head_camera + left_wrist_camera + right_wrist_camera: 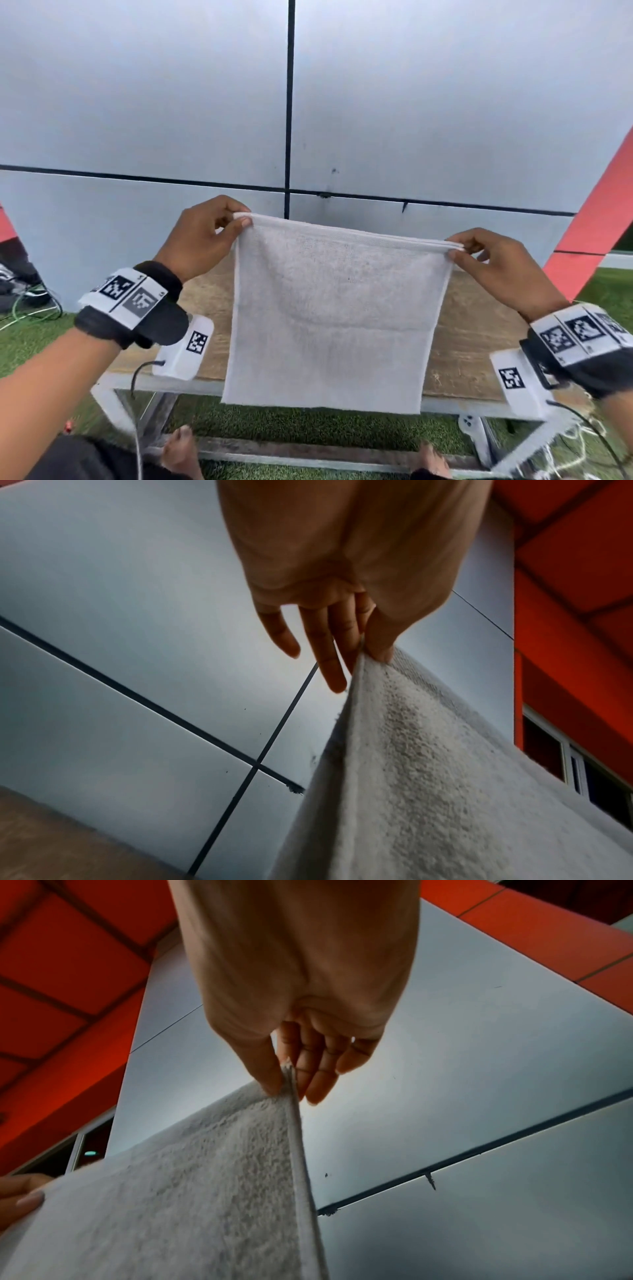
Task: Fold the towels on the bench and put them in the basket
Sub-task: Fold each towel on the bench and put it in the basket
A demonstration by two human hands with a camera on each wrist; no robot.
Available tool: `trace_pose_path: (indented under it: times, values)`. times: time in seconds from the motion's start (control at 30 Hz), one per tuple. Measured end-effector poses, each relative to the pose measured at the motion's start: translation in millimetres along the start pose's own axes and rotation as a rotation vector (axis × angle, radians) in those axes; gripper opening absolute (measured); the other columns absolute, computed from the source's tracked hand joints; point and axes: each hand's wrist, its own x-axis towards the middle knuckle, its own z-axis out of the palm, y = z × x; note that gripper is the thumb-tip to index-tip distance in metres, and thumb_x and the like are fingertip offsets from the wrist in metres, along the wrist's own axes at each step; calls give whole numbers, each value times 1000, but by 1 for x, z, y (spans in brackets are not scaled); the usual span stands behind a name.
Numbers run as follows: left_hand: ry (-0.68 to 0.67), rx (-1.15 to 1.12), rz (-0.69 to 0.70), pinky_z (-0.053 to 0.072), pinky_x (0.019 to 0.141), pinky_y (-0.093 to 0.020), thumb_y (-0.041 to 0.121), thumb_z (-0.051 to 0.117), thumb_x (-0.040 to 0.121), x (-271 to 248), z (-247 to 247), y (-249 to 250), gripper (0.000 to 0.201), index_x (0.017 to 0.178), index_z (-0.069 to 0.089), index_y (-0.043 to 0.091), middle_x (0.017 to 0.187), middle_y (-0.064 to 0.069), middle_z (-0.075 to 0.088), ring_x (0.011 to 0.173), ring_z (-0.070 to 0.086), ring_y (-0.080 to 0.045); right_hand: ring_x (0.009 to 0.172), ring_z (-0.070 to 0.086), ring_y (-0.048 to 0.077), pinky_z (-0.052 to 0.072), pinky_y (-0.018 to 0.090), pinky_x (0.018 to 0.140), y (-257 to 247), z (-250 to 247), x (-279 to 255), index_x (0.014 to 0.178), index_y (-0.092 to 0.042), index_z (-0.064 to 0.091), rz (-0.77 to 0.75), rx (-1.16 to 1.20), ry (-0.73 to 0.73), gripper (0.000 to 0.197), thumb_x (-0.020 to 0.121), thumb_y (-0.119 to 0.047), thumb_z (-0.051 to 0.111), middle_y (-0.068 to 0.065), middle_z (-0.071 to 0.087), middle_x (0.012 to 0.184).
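Both hands, left & right, pinch top corners of white towel, hanging above bench.

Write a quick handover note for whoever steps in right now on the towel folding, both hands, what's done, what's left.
Left hand: pinches the white towel's top left corner.
Right hand: pinches the top right corner.
The towel hangs in the air in front of the wooden bench; its top edge looks doubled, so it seems folded once.
Basket: not in view.
Left: finish folding this towel, find the basket and put the towel in. No other towels show.
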Motion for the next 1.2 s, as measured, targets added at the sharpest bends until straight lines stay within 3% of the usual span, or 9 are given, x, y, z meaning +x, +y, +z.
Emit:
trace_pose_path:
  times: [0.2, 0.37, 0.63, 0.7, 0.77, 0.9, 1.0, 1.07, 1.2]
  values:
    - [-112, -40, -121, 45, 77, -15, 25, 64, 86, -14, -9, 2, 6, 91, 66, 21, 91, 9, 69, 82, 64, -3, 66, 57, -5, 40, 6, 62, -1, -4, -15, 88, -19, 65, 58, 128, -185, 7, 86, -13, 63, -9, 66, 77]
    - [-415, -116, -164, 46, 77, -15, 43, 67, 76, -33, -19, -11, 24, 88, 68, 22, 88, 11, 73, 85, 66, -1, 84, 65, 16, 47, 26, 80, 6, -5, -26, 87, -16, 68, 117, 237, -356, 5, 85, -14, 64, 4, 71, 89]
    - [-562, -358, -185, 48, 81, -14, 57, 67, 66, -39, -31, -36, 44, 90, 69, 20, 94, -4, 73, 89, 67, -13, 56, 58, -1, 42, 6, 56, 0, -10, -30, 85, 2, 63, 191, 499, -445, 11, 84, 2, 52, 1, 66, 62]
    - [-568, -354, -207, 48, 82, -14, 58, 67, 66, -33, -24, -42, 44, 91, 69, 21, 95, -3, 73, 90, 67, -13, 67, 60, 6, 44, 8, 61, 2, -2, -24, 85, -2, 65, 205, 493, -423, 13, 86, 1, 53, 0, 67, 68]
    - [-573, -285, -239, 47, 84, -19, 63, 66, 65, -25, -13, -51, 48, 92, 69, 23, 94, 0, 73, 90, 67, -11, 79, 61, 11, 46, 15, 74, 11, 10, -15, 83, -16, 71, 220, 430, -409, 8, 83, -19, 63, -2, 70, 80]
    - [-544, -29, -285, 47, 82, -31, 44, 63, 83, -5, 17, -78, 18, 89, 64, 28, 88, 8, 72, 77, 65, 1, 88, 66, 5, 45, 35, 91, 43, 45, 9, 93, -34, 69, 275, 167, -466, 57, 57, -78, 63, -13, 72, 92]
    - [-537, 118, -285, 38, 69, -11, 25, 59, 90, 11, 43, -91, 2, 89, 59, 24, 86, 15, 65, 75, 59, 2, 75, 61, -9, 43, 13, 80, 49, 73, 28, 86, -23, 68, 304, 179, -479, 13, 83, -35, 68, -11, 69, 86]
    - [-522, 236, -288, 32, 58, -2, 27, 57, 92, 24, 60, -101, 10, 98, 59, 20, 88, 13, 60, 82, 53, -5, 76, 61, 0, 38, -1, 63, 52, 89, 45, 88, -11, 64, 288, 130, -467, 2, 88, -11, 63, -6, 64, 84]
    - [-410, 220, -326, 35, 73, -18, 25, 59, 90, 55, 82, -121, 17, 102, 62, 13, 100, -1, 62, 95, 55, -15, 87, 60, 23, 45, 28, 79, 75, 117, 82, 84, -16, 63, 271, 73, -325, 5, 85, -11, 66, 4, 65, 87]
